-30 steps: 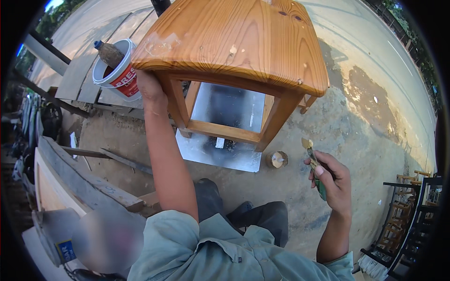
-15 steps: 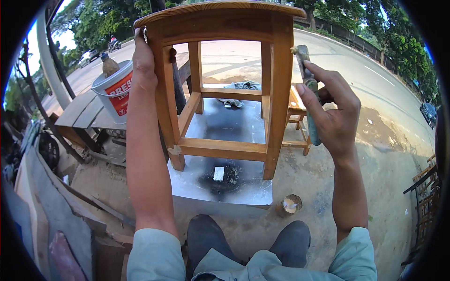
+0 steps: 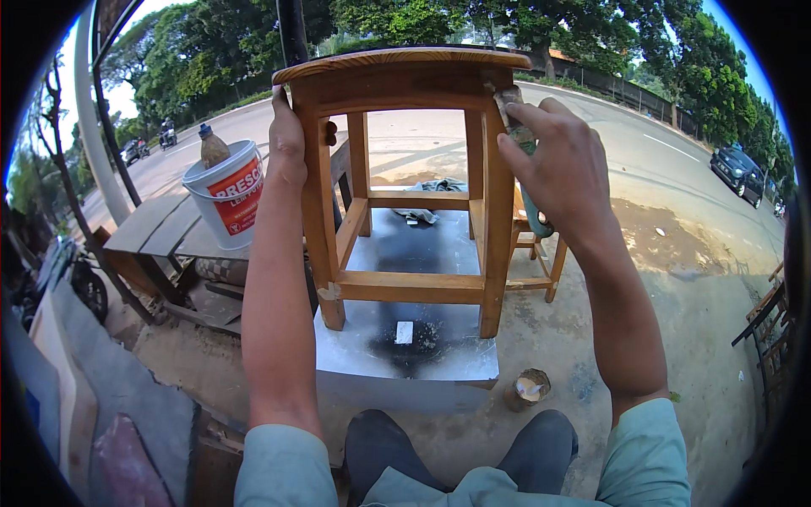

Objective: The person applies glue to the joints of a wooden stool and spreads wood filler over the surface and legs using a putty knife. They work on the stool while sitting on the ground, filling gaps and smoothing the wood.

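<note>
A tall varnished wooden stool (image 3: 409,289) stands on a low white surface (image 3: 460,365) with dark spray marks. My left hand (image 3: 288,145) grips its upper left corner, just under the seat, with the fingertips hidden behind the wood. My right hand (image 3: 564,160) is closed around a putty knife (image 3: 508,106) with a teal handle. The blade lies against the top of the stool's right front leg, where a small pale patch shows on the wood. Another pale patch marks the lower joint of the left front leg.
A small tin (image 3: 531,389) with pale paste stands on the ground right of the white surface. A bucket (image 3: 223,193) with a bottle sits on a wooden bench (image 3: 152,221) at left. Behind are a smaller stool (image 3: 549,275), a crumpled cloth (image 3: 435,188) and a road with a car (image 3: 737,176).
My right hand has moved left toward the stool, bringing the blade onto its leg. The view has tilted up, so the stool sits lower in it. My left hand keeps its grip.
</note>
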`<state>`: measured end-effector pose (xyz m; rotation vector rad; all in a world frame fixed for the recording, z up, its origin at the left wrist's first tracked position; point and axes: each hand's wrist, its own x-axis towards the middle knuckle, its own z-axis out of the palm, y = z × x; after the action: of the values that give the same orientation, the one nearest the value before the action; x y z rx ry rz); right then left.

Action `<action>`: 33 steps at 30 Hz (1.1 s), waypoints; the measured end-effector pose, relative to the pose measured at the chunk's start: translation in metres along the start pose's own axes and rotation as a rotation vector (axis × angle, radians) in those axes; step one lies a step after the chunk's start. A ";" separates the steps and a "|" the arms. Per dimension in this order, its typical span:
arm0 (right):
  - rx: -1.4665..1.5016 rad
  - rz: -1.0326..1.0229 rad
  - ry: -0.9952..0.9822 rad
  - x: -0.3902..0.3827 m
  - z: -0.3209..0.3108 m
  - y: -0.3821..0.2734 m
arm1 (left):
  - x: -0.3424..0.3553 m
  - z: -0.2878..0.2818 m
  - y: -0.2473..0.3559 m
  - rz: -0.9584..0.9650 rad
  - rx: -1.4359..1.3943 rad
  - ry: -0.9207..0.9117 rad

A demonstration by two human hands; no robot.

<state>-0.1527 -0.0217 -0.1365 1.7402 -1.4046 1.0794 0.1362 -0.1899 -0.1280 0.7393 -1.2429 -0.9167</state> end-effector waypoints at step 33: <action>0.022 0.126 -0.069 0.016 0.008 -0.041 | 0.005 0.001 -0.006 -0.010 -0.074 0.017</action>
<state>-0.1094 -0.0273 -0.1252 1.7393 -1.5682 1.1138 0.1347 -0.1971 -0.1308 0.6942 -1.1854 -0.9576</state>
